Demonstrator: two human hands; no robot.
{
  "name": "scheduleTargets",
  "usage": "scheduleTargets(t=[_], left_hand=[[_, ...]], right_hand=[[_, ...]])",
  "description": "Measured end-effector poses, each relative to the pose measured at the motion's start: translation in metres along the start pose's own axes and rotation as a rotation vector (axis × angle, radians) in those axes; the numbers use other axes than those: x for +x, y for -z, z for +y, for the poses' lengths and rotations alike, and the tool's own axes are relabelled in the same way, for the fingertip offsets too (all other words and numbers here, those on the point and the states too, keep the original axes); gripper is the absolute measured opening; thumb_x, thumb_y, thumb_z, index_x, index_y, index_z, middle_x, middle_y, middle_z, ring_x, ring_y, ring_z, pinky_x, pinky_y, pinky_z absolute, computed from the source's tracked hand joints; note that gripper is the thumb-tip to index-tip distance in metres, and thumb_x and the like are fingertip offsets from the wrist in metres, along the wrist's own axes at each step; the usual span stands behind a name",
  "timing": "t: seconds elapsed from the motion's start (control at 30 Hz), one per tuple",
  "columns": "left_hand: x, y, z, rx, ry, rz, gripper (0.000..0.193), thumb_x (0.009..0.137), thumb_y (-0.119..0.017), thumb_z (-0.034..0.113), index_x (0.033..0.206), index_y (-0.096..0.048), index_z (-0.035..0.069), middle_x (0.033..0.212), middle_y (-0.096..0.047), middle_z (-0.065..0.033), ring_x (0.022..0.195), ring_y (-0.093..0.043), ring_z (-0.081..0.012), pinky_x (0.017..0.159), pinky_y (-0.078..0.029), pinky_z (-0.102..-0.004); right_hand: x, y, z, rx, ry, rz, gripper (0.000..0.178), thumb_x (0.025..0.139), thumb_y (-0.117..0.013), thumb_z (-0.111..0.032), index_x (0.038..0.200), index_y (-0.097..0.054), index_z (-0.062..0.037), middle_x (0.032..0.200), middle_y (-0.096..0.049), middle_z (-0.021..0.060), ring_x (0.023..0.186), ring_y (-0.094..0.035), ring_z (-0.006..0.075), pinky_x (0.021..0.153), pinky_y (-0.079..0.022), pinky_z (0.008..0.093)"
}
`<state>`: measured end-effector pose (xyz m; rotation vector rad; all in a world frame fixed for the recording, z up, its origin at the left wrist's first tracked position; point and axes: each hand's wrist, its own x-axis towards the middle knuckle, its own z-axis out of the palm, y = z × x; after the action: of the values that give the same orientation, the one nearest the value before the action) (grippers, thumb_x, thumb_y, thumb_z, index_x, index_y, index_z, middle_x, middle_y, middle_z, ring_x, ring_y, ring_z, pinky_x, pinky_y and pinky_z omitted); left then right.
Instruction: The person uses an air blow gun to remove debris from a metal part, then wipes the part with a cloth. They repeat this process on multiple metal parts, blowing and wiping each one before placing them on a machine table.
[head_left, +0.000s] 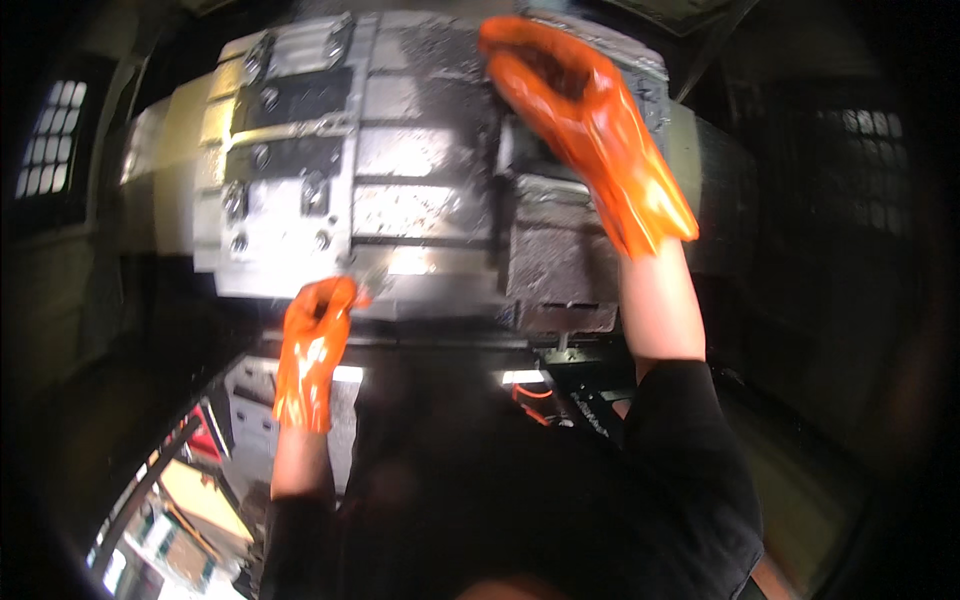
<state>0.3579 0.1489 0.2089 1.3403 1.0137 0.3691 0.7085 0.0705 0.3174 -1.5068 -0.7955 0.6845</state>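
My left hand point(318, 335), in a shiny orange rubber glove, is by the front edge of a metal machine table point(420, 290). Its fingers are curled closed. A small blurred object point(377, 282) shows at the fingertips; its kind cannot be made out. My right hand point(595, 125), gloved the same way, reaches over the grey vise-like block point(560, 245) toward the far side of the table. Thumb and fingers bend together in a pinch, tips pointing left. Whatever lies between those tips, if anything, is hidden.
A bright metal plate point(285, 225) with bolts and dark clamps is fixed on the table's left side. Dark wet-looking chips point(440, 50) lie across the slotted middle. Nearer my body, at lower left, are a grey cabinet point(250, 385) and a cluttered surface point(190, 540).
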Motion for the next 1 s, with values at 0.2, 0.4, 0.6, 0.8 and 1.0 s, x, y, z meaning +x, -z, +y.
scheduleTargets(t=[0.2,0.4,0.6,0.8,1.0], left_hand=[[-0.023,-0.019,0.100,-0.077,-0.102,-0.103,0.014,0.101,-0.072,0.018,0.096,-0.075,0.005,0.094,-0.071,-0.0031,0.074,-0.056,-0.0095,0.069,-0.045,-0.0257],[-0.073,-0.001,0.119,0.125,-0.329,-0.072,0.023,0.103,-0.070,0.020,0.093,-0.074,0.000,0.090,-0.067,-0.0013,0.076,-0.053,-0.0082,0.071,-0.040,-0.0252],[-0.115,0.023,0.124,-0.129,-0.160,-0.271,0.026,0.105,-0.063,0.021,0.102,-0.074,-0.002,0.089,-0.074,-0.0077,0.085,-0.067,-0.0155,0.084,-0.050,-0.0293],[-0.129,0.038,0.106,-0.251,-0.183,-0.345,0.021,0.103,-0.067,0.019,0.100,-0.075,-0.001,0.091,-0.075,-0.0092,0.084,-0.070,-0.0173,0.081,-0.055,-0.0313],[-0.143,0.048,0.110,-0.261,-0.229,-0.323,0.023,0.103,-0.067,0.019,0.101,-0.076,-0.002,0.089,-0.075,-0.0094,0.082,-0.070,-0.0175,0.080,-0.056,-0.0315]], right_hand=[[-0.115,-0.074,-0.017,0.437,-0.414,-0.210,0.041,0.095,-0.078,-0.011,0.133,-0.063,-0.0011,0.113,-0.072,0.0111,0.098,-0.071,0.0160,0.086,-0.057,0.0260],[-0.165,-0.103,-0.041,0.351,-0.286,-0.224,0.015,0.097,-0.075,-0.013,0.106,-0.075,-0.0011,0.097,-0.074,0.0052,0.086,-0.067,0.0115,0.081,-0.054,0.0261],[-0.203,-0.124,-0.059,0.316,-0.286,-0.089,0.016,0.095,-0.077,-0.014,0.104,-0.072,-0.0009,0.095,-0.073,0.0064,0.080,-0.068,0.0153,0.071,-0.056,0.0319],[-0.231,-0.142,-0.073,0.227,-0.196,-0.065,0.029,0.091,-0.078,-0.014,0.117,-0.073,-0.0015,0.103,-0.074,0.0060,0.085,-0.065,0.0157,0.078,-0.055,0.0296],[-0.248,-0.152,-0.071,-0.156,0.206,-0.103,0.047,0.081,-0.087,-0.009,0.125,-0.072,-0.0058,0.120,-0.072,0.0068,0.109,-0.068,0.0186,0.096,-0.056,0.0345]])
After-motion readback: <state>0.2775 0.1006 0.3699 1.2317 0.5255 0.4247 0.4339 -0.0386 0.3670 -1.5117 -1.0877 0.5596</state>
